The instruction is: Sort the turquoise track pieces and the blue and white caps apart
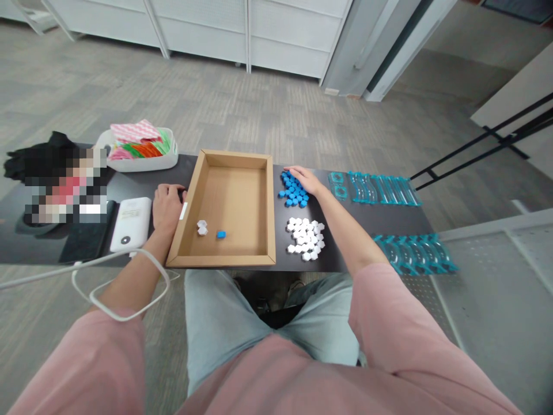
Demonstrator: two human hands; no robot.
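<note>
An open cardboard box [263,213] lies on the dark table [371,222]. Two white hexagonal pieces [201,227] and one blue piece [221,234] rest on its floor. My right hand [306,178] reaches over a pile of several blue pieces [292,192] to the box's right, fingers curled down onto the pile's far edge. A pile of several white pieces [305,237] lies nearer me. My left hand [166,204] rests on the table against the box's left wall, fingers bent, nothing visible in it.
A white power bank [131,223] with a white cable [116,288] lies left of my left hand. A white basket [142,158] of coloured packets stands at the back left. Teal curved track pieces [375,189] and more teal curved pieces [412,252] lie at the right. A black notebook [84,239] lies far left.
</note>
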